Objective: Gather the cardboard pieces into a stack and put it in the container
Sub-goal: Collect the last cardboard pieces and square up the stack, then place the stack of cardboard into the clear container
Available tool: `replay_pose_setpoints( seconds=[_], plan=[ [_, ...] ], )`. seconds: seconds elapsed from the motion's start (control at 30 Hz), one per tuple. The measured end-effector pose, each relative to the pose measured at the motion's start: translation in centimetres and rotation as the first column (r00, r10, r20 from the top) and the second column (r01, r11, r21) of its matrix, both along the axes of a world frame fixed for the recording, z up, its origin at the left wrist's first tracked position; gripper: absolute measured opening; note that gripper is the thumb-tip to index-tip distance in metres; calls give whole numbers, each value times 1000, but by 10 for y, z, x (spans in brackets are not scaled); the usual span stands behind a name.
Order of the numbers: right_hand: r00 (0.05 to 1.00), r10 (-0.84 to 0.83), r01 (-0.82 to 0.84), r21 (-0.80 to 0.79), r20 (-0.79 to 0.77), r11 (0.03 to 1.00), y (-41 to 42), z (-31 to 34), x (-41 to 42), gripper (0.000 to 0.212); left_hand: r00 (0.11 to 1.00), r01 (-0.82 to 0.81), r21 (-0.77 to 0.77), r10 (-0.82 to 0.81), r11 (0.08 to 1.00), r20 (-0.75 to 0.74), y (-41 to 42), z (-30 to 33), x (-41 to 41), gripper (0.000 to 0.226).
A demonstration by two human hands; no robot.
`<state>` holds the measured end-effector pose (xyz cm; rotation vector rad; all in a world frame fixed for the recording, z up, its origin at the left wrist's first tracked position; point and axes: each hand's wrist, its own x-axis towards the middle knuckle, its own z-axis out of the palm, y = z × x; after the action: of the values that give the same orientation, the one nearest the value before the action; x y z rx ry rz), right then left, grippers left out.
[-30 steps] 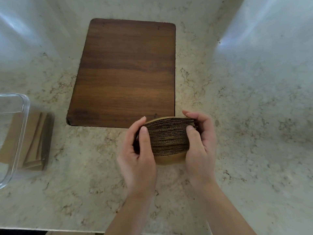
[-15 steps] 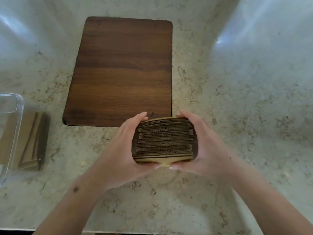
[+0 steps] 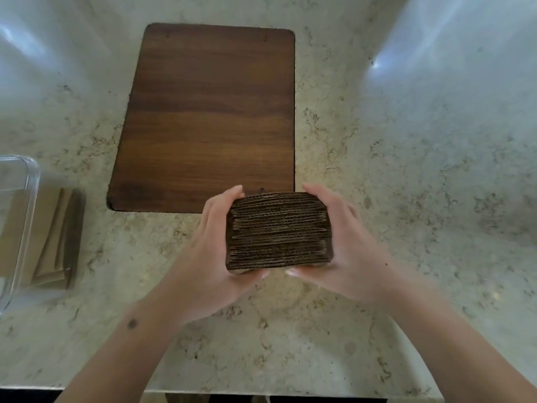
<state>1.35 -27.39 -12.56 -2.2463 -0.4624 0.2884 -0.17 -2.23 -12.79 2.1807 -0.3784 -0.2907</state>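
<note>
A thick stack of brown corrugated cardboard pieces (image 3: 278, 231) is held above the counter, its layered edges facing me. My left hand (image 3: 213, 251) grips its left side and my right hand (image 3: 345, 251) grips its right side, fingers under the bottom. A clear container (image 3: 20, 205) stands at the far left edge of the view, only partly in frame. Next to the container's right wall, a few cardboard pieces (image 3: 55, 242) show through and beside the clear wall; I cannot tell whether they lie inside.
A dark wooden cutting board (image 3: 209, 112) lies on the marbled stone counter (image 3: 406, 199) just beyond the stack. The counter's front edge runs along the bottom of the view.
Both hands turned from thumbs pressing on the stack's near face to cupping its sides and bottom. The stack has been lifted slightly, and my elbows spread outward.
</note>
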Motion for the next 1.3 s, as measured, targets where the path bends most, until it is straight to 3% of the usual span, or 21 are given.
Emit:
replay_pose_setpoints(
  seconds=[0.1,0.37,0.57,0.67,0.77,0.83,0.9,0.97,1.07,1.13,1.23,1.3],
  plan=[
    [999,-36,35,48,22,998,5,-5,-2,101,999,-28,-10,28,1000,44,-7,-2,1,110],
    [991,-120,124,83,-57,989,11,-4,-4,110,987,-158,-84,157,984,-13,-18,4,3,99],
    [990,82,-31,397,-114,917,43,36,-14,110,957,-275,-87,264,958,-120,16,60,-32,91],
    [982,162,-106,432,-95,895,85,84,-5,103,921,-389,-132,381,912,-83,50,97,-46,87],
    [929,300,-157,500,-219,851,139,127,20,115,853,-522,-238,506,819,-130,98,139,-53,84],
    [861,320,-33,583,-396,812,181,147,33,118,775,-632,-370,563,681,-287,128,156,-57,81],
    [805,297,127,639,-514,759,224,158,36,104,703,-710,-453,578,540,-414,152,161,-62,76],
    [724,273,330,665,-634,670,270,156,30,91,647,-762,-461,577,455,-499,177,159,-65,73],
    [564,257,595,602,-785,533,329,144,17,91,557,-830,-365,582,422,-592,212,155,-61,72],
    [492,262,676,554,-830,485,361,133,13,91,531,-831,-212,619,514,-579,240,155,-55,72],
    [415,228,764,474,-881,438,401,115,15,87,629,-657,155,649,738,-428,288,158,-41,68],
    [379,173,799,416,-909,435,425,106,18,90,728,-447,448,606,774,-321,316,158,-30,69]
  ],
)
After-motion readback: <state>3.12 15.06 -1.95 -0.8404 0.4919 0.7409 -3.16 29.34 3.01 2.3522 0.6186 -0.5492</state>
